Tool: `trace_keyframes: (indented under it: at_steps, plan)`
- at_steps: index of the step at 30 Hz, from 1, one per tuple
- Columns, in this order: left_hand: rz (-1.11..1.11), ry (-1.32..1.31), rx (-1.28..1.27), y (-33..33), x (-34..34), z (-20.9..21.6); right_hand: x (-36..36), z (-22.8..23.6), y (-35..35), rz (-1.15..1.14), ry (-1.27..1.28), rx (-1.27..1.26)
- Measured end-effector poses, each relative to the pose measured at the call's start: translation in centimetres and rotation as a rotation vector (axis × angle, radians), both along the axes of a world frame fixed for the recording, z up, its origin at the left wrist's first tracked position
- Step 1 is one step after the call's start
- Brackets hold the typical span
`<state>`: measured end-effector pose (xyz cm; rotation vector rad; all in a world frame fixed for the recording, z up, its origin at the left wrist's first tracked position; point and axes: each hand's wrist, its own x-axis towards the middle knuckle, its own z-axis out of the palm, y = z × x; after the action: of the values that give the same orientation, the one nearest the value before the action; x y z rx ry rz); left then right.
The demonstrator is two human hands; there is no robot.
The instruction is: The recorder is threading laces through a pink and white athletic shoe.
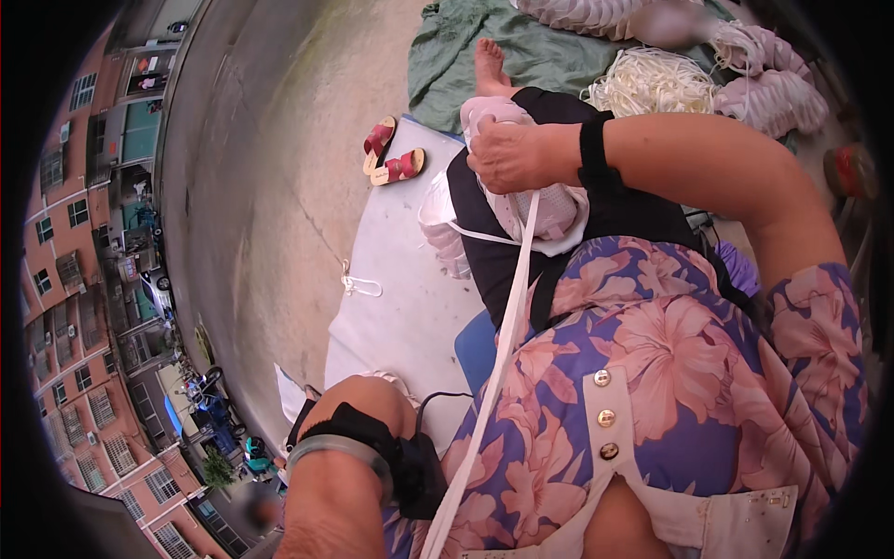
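Note:
My right hand (507, 154) is clenched on a bundle of white fabric pieces (549, 210) that rests on my lap over black trousers. A long white strap (503, 345) runs from that bundle down across my flowered blouse to the lower edge. My left hand (358, 401) is curled at the lower left, back up, above the white mat (391, 307). Its fingers are hidden, and a bit of white material (389, 377) shows just past them. Both wrists wear black bands.
A pair of red sandals (391, 154) lies on the concrete floor (270, 186) by the mat. A loose white loop (358, 284) lies on the mat. Ahead are a green cloth (466, 56), a heap of white straps (652, 79) and pale bundles (778, 93). A blue cushion (475, 349) sits beside my leg.

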<state>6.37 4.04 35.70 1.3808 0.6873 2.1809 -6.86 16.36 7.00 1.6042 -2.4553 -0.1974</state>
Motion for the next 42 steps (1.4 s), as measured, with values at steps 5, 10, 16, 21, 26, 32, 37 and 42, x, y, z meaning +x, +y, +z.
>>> trace_keyframes:
  at_steps: [5, 10, 16, 21, 26, 32, 37, 42]
  plan:
    - [-0.017, 0.021, 0.039, 0.1, 0.0, 0.5, -1.9, -2.3, 0.6, -0.304, -0.165, -0.465]
    - [-0.032, -0.011, 0.058, 0.2, 0.1, 0.6, -1.3, -2.0, 1.1, -0.661, -0.453, -0.699]
    - [-0.026, 0.005, 0.037, 0.3, -0.1, 0.7, -0.8, -1.4, 4.3, -0.575, -0.753, -0.643]
    - [-0.031, 0.0, 0.025, 1.0, -0.5, 0.1, 0.4, -1.5, 4.6, -0.367, -0.509, -0.367]
    - [-0.02, -0.008, -0.008, 1.6, -0.6, -0.3, 1.5, -0.9, 3.3, -0.297, -0.411, -0.191]
    - [-0.039, 0.014, 0.003, 1.8, -0.6, -0.3, 2.2, -3.9, 4.0, -0.394, -0.394, -0.372]
    - [-0.032, 0.027, 0.012, 1.8, -0.4, -0.2, 2.8, -5.6, 5.2, -0.834, -0.761, -0.908]
    - [-0.027, -0.005, 0.013, 2.3, -0.5, -0.4, 2.9, -4.9, 5.3, -0.699, -0.681, -0.862]
